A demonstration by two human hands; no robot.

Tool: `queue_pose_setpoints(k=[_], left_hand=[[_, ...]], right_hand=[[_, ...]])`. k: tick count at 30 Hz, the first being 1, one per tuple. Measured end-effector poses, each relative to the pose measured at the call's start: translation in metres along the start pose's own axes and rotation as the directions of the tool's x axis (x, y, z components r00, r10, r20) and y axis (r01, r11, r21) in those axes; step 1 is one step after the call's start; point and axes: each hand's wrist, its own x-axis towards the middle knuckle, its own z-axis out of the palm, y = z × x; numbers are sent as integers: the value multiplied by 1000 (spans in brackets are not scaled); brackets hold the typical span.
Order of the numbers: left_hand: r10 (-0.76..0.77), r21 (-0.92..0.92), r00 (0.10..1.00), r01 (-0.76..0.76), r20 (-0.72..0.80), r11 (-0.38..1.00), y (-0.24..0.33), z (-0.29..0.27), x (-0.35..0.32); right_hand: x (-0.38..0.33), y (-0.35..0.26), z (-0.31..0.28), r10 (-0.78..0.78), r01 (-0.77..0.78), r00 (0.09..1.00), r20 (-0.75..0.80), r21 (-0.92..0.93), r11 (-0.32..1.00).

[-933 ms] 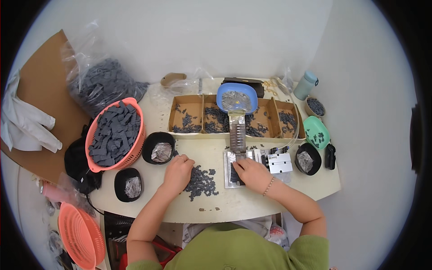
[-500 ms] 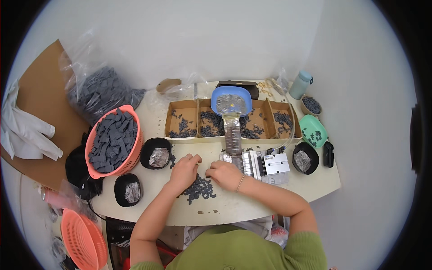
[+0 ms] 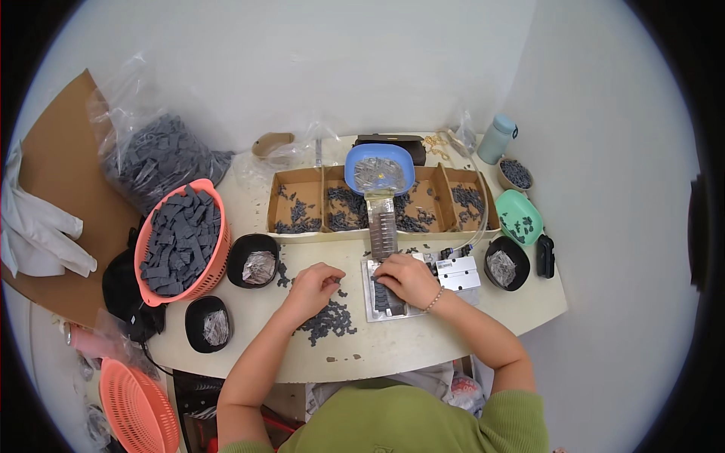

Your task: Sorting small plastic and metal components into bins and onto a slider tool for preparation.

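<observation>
Grey pieces (image 3: 330, 322) piled on counter (image 3: 423, 349) | left hand (image 3: 310, 293) at their far side, narrow | right hand (image 3: 410, 281) over metal plate (image 3: 369, 306), curled | whether they hold something: not clear

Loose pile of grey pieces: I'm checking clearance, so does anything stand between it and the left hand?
Nothing visible does: the left hand is at the upper edge of the loose pile on the tabletop.

two hands (image 3: 311, 291), three black bowls (image 3: 197, 321), one blue bowl (image 3: 377, 150)
</observation>
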Motion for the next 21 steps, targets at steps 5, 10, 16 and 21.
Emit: queue_pose_setpoints(k=[5, 10, 16, 21], left_hand=[[102, 108, 994, -97, -41, 989, 15, 11, 4], [294, 227, 948, -262, -122, 938, 18, 36, 18], [357, 271, 920, -306, -163, 912, 19, 57, 36], [421, 466, 903, -339, -81, 817, 23, 64, 27]], right_hand=[[-7, -6, 10, -194, 178, 980, -35, -271, 946], [-11, -2, 5, -253, 222, 967, -14, -433, 873], [-20, 10, -9, -358, 348, 933, 39, -354, 868], [-29, 18, -43, -242, 233, 969, -54, -139, 962]])
